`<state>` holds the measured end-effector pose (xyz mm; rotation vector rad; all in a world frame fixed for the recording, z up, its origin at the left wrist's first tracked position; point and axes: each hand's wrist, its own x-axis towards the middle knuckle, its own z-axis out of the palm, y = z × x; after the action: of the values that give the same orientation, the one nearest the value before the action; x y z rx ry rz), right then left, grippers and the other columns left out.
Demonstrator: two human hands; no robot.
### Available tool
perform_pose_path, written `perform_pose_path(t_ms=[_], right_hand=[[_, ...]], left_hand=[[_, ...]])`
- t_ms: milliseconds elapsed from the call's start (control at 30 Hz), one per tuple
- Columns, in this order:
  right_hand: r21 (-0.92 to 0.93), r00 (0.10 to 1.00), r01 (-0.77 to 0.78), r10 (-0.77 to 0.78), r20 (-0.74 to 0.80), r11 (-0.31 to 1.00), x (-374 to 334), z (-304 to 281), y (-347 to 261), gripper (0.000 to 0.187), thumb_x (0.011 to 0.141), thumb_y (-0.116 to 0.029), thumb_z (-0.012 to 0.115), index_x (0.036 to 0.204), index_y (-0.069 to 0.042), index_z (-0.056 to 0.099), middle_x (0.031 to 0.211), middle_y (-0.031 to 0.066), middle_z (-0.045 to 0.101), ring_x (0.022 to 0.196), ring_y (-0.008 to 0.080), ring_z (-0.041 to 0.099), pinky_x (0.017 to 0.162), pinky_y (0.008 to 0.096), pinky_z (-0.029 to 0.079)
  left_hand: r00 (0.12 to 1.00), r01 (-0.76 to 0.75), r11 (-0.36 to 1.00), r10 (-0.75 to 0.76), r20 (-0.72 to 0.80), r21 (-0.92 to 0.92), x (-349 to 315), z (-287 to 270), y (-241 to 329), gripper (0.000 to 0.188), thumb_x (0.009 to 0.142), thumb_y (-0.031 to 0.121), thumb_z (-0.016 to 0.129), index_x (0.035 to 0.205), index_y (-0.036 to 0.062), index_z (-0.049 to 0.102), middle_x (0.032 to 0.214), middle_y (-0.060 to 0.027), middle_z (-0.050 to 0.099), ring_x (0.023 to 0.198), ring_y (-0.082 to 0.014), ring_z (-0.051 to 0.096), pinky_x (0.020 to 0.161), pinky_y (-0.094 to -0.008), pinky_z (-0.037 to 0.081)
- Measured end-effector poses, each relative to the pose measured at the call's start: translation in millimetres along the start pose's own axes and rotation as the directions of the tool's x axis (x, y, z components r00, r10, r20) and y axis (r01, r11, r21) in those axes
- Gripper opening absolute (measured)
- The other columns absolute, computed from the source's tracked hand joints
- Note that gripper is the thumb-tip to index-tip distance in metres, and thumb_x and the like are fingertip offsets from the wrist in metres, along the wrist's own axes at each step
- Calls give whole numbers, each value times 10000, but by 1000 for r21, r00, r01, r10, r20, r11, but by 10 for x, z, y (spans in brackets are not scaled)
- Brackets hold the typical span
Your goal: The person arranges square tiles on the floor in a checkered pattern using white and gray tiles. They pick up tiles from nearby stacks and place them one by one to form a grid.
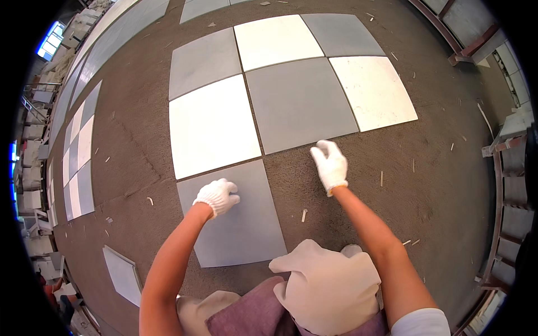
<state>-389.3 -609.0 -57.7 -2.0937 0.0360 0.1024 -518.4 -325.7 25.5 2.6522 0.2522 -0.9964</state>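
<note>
My left hand [217, 197], in a white knit glove, is over the grey tile [235, 229] nearest me, its fingers loosely bent and apart with nothing in them. Whether it touches that tile I cannot tell. My right hand [330, 167], gloved alike, hovers or rests by the near edge of the middle grey tile [302, 101]; its thumb and fingers are apart and hold nothing. Grey and white square tiles alternate like a checkerboard. A white tile [216, 131] lies beyond my left hand, and another white tile [372, 92] sits at the right end.
Thin pale scraps [304, 215] are scattered over the brown floor [403, 185]. A loose tile [122, 274] lies at the lower left. Another checkered panel [79, 151] is farther left. Metal racks [499, 213] line the right side. My covered knee [330, 285] is close to the nearest tile.
</note>
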Motion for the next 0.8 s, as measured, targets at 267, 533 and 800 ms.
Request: perform_pose_path(t_ms=[267,533,800], right_hand=[[-484,995,-72,28,-96,872,1253,-784,418,601,786,-366,707,1329,-145,577,1289,154,590,1158,306,584,984,393,455],[-434,984,-49,118,135,900,1613,-792,431,607,761,-342,715,1302,-95,594,1244,157,638,1164,298,596,986,376,459],[-219,966,-161,199,163,962,1662,-718,393,594,792,-262,704,1314,-14,568,1282,171,615,1185,281,587,998,348,451]], left_hand=[[913,-51,973,-45,-405,-223,721,42,671,473,850,316,631,1268,102,570,1275,-157,560,1141,-344,554,943,-428,475],[771,64,930,-277,-574,-362,982,155,834,446,795,300,717,1202,149,617,1054,-143,611,968,-329,593,848,-433,499],[771,36,860,-348,-533,-509,1120,137,732,415,749,273,735,1130,116,687,908,-105,620,869,-278,589,795,-405,482]])
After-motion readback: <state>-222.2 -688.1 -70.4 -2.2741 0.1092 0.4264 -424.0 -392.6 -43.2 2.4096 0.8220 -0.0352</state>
